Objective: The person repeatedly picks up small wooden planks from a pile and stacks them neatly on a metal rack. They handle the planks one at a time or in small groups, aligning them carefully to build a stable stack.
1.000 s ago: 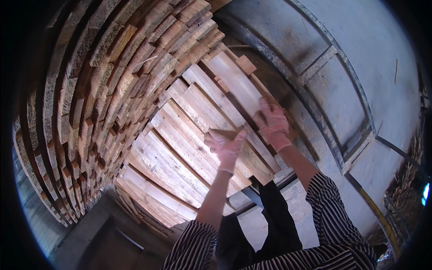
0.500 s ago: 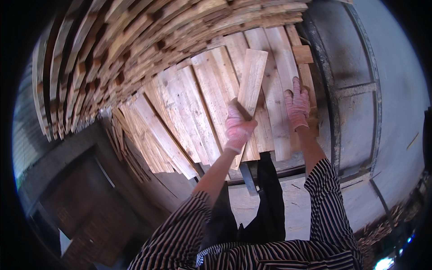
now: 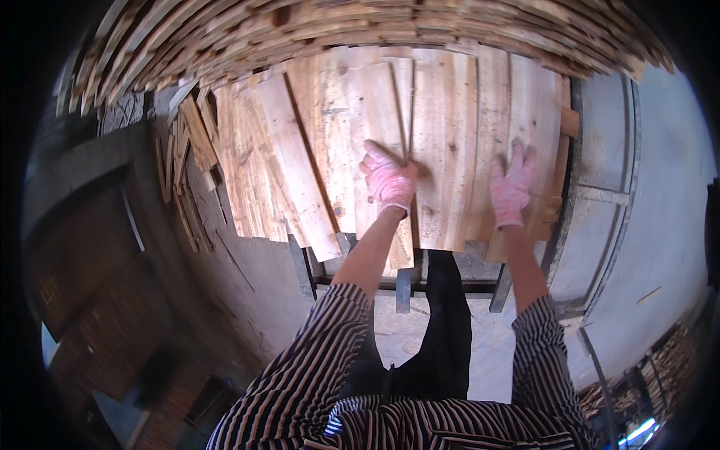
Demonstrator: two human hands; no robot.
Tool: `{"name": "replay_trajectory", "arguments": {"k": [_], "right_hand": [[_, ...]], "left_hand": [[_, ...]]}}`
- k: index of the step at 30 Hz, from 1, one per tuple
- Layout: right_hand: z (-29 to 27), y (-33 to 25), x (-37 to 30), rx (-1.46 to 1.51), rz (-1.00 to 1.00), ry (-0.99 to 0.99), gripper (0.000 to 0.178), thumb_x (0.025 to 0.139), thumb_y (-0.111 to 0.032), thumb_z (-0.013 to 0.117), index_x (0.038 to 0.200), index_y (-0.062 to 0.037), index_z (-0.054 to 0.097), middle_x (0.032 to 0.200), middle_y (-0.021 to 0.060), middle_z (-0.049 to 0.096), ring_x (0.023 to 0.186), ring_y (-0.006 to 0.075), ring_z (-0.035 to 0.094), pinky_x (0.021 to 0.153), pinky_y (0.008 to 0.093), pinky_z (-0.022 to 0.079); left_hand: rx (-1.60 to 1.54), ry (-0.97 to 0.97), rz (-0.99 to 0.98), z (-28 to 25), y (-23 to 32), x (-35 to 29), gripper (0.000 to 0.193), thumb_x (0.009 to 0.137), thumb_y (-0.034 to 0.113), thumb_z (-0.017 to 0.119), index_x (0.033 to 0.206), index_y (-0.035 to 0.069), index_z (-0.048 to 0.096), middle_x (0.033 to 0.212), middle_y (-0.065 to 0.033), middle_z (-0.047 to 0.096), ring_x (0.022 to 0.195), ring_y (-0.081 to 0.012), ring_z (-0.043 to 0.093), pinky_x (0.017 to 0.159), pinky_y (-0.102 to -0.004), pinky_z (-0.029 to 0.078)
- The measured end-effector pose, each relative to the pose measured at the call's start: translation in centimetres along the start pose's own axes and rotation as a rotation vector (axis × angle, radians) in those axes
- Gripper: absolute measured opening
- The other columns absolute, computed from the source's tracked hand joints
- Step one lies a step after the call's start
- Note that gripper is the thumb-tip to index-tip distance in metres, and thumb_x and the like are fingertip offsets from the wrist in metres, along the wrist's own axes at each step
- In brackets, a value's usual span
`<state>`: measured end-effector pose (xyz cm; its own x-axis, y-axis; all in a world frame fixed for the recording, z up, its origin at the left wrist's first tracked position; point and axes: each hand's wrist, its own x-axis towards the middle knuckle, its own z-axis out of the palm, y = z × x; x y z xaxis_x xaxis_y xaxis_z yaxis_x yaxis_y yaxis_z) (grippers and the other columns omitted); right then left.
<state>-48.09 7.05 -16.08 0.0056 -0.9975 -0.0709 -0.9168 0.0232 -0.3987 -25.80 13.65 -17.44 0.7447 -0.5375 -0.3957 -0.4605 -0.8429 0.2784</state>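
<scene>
My left hand point(image 3: 390, 183), in a pink-and-white glove, grips a pale wooden plank point(image 3: 375, 101) across its width. The plank lies over a row of planks point(image 3: 442, 150) placed side by side, and a dark gap shows along its right edge. To the right, my right hand point(image 3: 513, 187), gloved alike, rests on the right-hand planks with its fingers spread. Another loose plank point(image 3: 296, 165) lies slantwise on top of the row, left of my left hand.
Stacked boards point(image 3: 322, 26) rise along the far side. A metal frame point(image 3: 600, 195) stands at the right, by a pale wall point(image 3: 667, 165). Dark metal bars point(image 3: 403, 291) show under the near plank ends. Wood scraps point(image 3: 184, 169) lie at the left.
The plank in my left hand has turned from a rightward slant to lie closer in line with the row. My right hand stays on the right-hand planks. The view has shifted.
</scene>
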Motion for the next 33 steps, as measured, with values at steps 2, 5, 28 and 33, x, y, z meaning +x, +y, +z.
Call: {"name": "replay_trajectory", "arguments": {"k": [2, 5, 28, 33], "right_hand": [[1.8, -3.4, -3.3, 0.147, -0.001, 0.0, 0.066, 0.093, -0.033, 0.066, 0.15, -0.0099, 0.043, 0.155, 0.0225, 0.036, 0.136, 0.0445, 0.045, 0.112, 0.0457, 0.042], [4.6, -9.3, -8.4, 0.318, 0.052, -0.075, 0.071, 0.093, -0.034, 0.066, 0.155, -0.012, 0.039, 0.155, 0.0195, 0.041, 0.139, 0.0418, 0.045, 0.115, 0.0434, 0.04], [1.7, -19.2, -11.9, 0.41, 0.054, -0.479, 0.079, 0.076, -0.042, 0.075, 0.148, -0.0256, 0.049, 0.147, 0.0243, 0.044, 0.137, 0.0444, 0.042, 0.115, 0.0448, 0.038], [-4.2, -2.3, -10.3, 0.375, 0.259, -0.226, 0.086, 0.071, -0.04, 0.084, 0.148, -0.024, 0.05, 0.15, 0.0278, 0.039, 0.137, 0.0437, 0.044, 0.115, 0.0408, 0.04]], "left_hand": [[-0.152, -0.175, -0.014, -2.8, 0.2, 0.5, 0.113, 0.071, 0.031, 0.082, 0.156, -0.003, 0.018, 0.145, -0.026, 0.044, 0.137, -0.0404, 0.043, 0.112, -0.0452, 0.04], [-0.48, -0.302, -0.021, -7.3, -4.6, 1.1, 0.118, 0.067, 0.03, 0.09, 0.156, -0.005, 0.021, 0.152, -0.0294, 0.042, 0.141, -0.0334, 0.045, 0.115, -0.0368, 0.038], [-1.283, -0.625, -0.14, -16.6, -20.1, 2.4, 0.058, 0.089, 0.043, 0.072, 0.123, -0.002, 0.062, 0.101, -0.0178, 0.071, 0.092, -0.0314, 0.068, 0.091, -0.0445, 0.055], [-1.15, -0.838, -0.052, -9.1, -8.5, -1.8, 0.052, 0.091, 0.039, 0.065, 0.126, -0.001, 0.061, 0.106, -0.0134, 0.067, 0.099, -0.026, 0.063, 0.096, -0.0406, 0.049]]}}
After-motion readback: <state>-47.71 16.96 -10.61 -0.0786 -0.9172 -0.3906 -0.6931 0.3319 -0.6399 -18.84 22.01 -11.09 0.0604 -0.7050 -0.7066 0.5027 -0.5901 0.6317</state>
